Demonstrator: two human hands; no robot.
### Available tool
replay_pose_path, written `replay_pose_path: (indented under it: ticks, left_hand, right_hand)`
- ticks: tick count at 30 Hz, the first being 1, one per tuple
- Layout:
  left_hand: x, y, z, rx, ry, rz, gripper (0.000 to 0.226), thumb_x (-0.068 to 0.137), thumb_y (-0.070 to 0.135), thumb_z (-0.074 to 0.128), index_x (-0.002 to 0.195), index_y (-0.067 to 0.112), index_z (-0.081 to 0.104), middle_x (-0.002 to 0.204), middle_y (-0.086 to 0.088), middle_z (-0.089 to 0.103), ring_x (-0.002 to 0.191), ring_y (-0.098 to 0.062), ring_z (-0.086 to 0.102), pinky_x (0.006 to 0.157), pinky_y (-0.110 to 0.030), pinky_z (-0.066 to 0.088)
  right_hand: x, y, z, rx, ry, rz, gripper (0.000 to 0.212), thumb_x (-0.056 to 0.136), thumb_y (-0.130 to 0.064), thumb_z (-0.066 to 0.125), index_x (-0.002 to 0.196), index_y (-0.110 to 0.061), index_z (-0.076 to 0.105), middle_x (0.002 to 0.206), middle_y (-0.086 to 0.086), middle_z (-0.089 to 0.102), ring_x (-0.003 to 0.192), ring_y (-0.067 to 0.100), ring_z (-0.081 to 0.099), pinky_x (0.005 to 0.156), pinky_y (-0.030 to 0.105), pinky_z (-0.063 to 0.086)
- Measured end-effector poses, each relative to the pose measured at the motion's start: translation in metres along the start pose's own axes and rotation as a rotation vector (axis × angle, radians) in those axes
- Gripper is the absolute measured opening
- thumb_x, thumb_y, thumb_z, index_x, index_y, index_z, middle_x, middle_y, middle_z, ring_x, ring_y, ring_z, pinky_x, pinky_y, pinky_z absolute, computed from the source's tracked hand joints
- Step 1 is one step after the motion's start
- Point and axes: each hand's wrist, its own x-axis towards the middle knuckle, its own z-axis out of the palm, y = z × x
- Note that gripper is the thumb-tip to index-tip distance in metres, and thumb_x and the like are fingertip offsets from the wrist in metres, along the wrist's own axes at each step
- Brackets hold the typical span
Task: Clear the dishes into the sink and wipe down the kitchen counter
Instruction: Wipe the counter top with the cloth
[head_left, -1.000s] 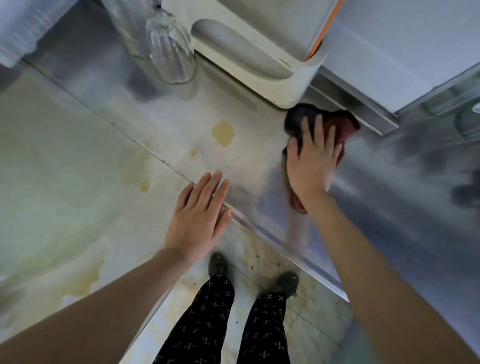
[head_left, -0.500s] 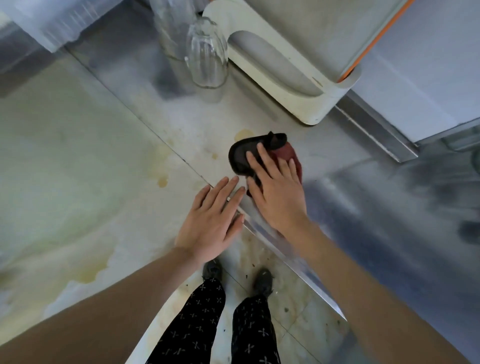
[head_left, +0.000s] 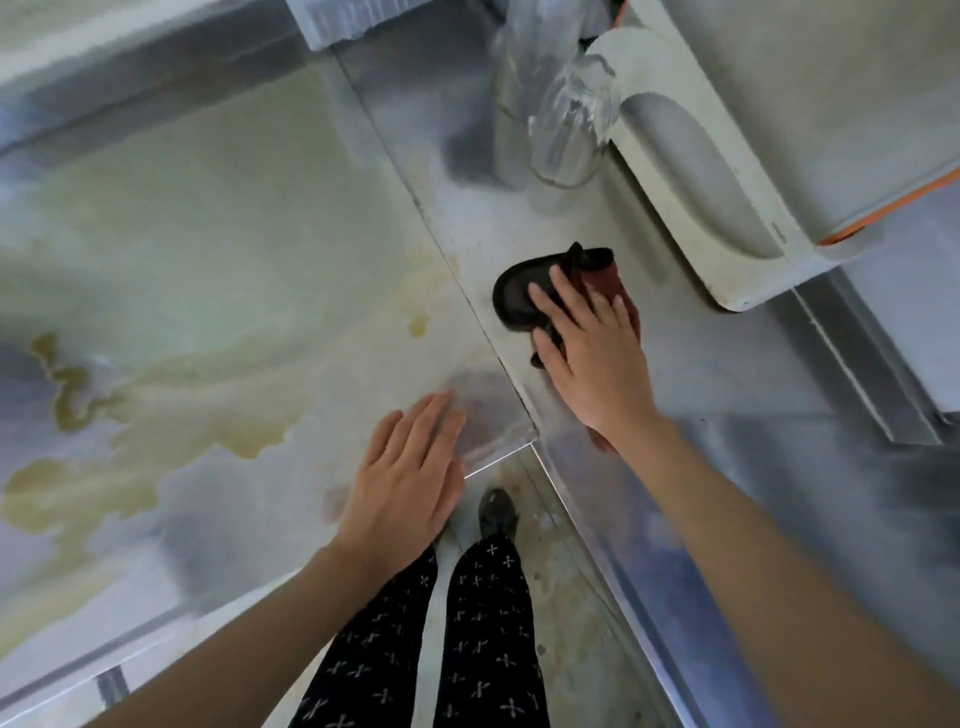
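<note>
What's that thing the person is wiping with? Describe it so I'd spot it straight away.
Start at the big white appliance with the orange strip, at the upper right of the steel counter. Just in front of its rounded corner lies the cloth, pressed under the right hand. It is the only dark, soft thing there, black and dark red, unlike the clear glass nearby.
</note>
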Motion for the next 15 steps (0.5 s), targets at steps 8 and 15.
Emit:
replay_pose_path:
  ticks: [8,15]
  left_hand:
    - [0.023,0.004,-0.013,0.049,-0.184,-0.46,0.095,0.08,0.072,0.014,0.147,0.006,0.0,0.155,-0.017,-0.003,0.143,-0.031,-0.002,0.114,-0.045,0.009]
    - [0.021,0.0,-0.003,-0.061,-0.156,-0.462,0.094,0.071,0.075,-0.002,0.139,0.013,-0.019,0.149,-0.009,-0.023,0.136,-0.022,-0.025,0.11,-0.041,-0.011]
  right_hand:
    - [0.009,-0.034,0.003,0.048,-0.012,0.002,0.05,0.098,-0.04,0.028,0.145,-0.024,0.031,0.156,0.003,0.021,0.142,0.032,0.02,0.114,0.05,0.012]
    - [0.042,0.004,-0.006,0.033,0.044,0.155,0.052,0.096,-0.041,0.025,0.145,-0.024,0.03,0.156,0.003,0.02,0.142,0.031,0.02,0.114,0.051,0.013]
